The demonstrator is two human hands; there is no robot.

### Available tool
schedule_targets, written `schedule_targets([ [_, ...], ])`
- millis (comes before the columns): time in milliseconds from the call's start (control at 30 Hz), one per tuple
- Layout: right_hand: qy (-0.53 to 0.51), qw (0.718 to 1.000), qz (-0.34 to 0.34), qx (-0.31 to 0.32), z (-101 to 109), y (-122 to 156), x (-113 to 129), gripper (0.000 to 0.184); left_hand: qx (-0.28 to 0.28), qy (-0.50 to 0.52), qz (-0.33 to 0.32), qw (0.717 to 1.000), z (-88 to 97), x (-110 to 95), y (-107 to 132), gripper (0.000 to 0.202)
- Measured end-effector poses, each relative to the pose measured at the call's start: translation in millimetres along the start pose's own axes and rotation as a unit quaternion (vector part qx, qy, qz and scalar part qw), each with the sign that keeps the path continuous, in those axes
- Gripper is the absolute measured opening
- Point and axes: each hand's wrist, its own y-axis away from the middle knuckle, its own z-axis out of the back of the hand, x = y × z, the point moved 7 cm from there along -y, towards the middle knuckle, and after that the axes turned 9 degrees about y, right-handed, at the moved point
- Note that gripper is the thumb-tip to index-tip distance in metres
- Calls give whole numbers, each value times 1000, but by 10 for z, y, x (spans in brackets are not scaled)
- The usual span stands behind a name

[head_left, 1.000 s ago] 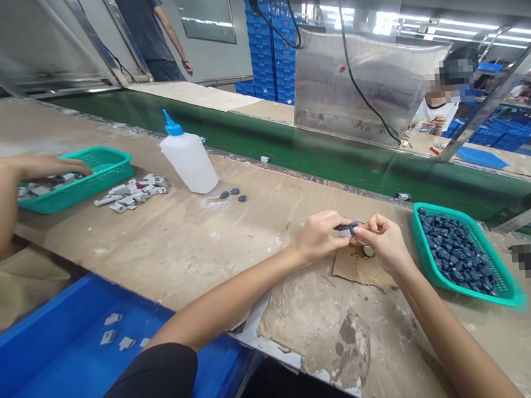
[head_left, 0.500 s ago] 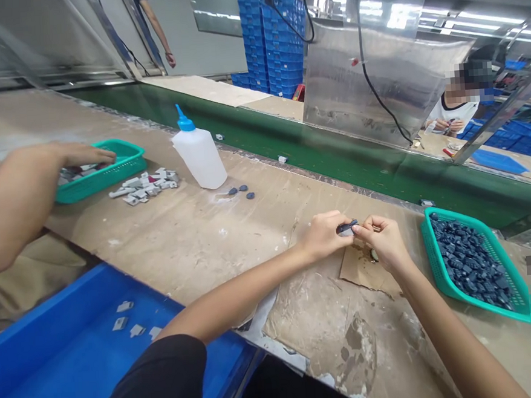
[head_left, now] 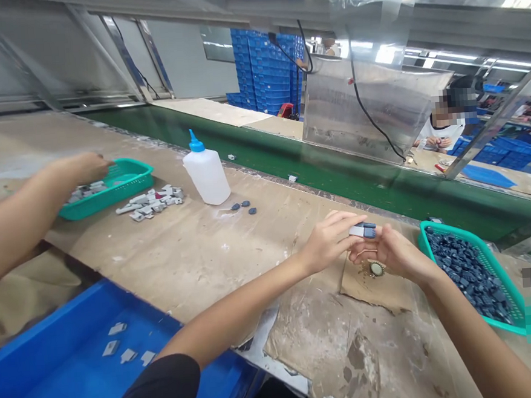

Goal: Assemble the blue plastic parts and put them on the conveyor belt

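Observation:
My left hand (head_left: 327, 241) and my right hand (head_left: 394, 253) meet above a cardboard piece (head_left: 372, 291) on the work table. Between their fingers is a small grey-and-dark-blue part (head_left: 362, 231), gripped by both. Just below my right hand, a round metal-rimmed disc (head_left: 376, 269) lies on the cardboard. To the right stands a green plastic basket (head_left: 454, 298) full of dark blue parts (head_left: 466, 276). Several similar dark parts (head_left: 243, 207) lie on the table further left.
A co-worker's hand (head_left: 81, 169) is above a second green basket (head_left: 130, 184), next to a pile of grey parts (head_left: 150, 203) and a white glue bottle (head_left: 207, 176). A blue bin (head_left: 77, 364) sits lower left. A green conveyor belt (head_left: 360, 192) runs behind the table.
My hands have turned the part, showing more of its grey face, and my right fingers have spread. The co-worker's hand has lifted from the basket. The view has shifted.

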Motion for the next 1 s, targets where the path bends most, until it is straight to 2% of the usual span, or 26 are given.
schedule_targets([
  [67,-90,995,6,45,-91,37,10,54,7,35,0,999,-1,-86,-17,30],
  [133,-127,990,19,49,-118,75,26,48,23,60,1,998,-17,-187,-34,30],
  [267,-164,985,36,24,-150,146,25,42,82,58,-19,995,-51,-377,-56,30],
  [367,-175,984,38,-18,-174,193,-14,39,109,40,-42,992,-50,-459,-53,29],
  [433,-184,981,50,-39,-201,228,-23,37,102,23,-64,992,-34,-502,-41,29],
  [533,-183,981,56,-38,-257,287,-28,35,78,-14,-107,991,-25,-577,-5,28],
  [800,-156,986,6,-56,-241,450,-91,40,83,-48,-146,985,-86,-752,59,30],
  [900,-137,988,11,-62,-235,419,-81,38,79,-28,-111,990,-144,-668,48,26],
  [967,-66,995,-6,-74,-138,413,-96,39,92,2,-57,994,-219,-480,24,25],
  [1000,2,996,-22,-86,-30,436,-117,39,104,14,-29,994,-258,-345,7,25],
])
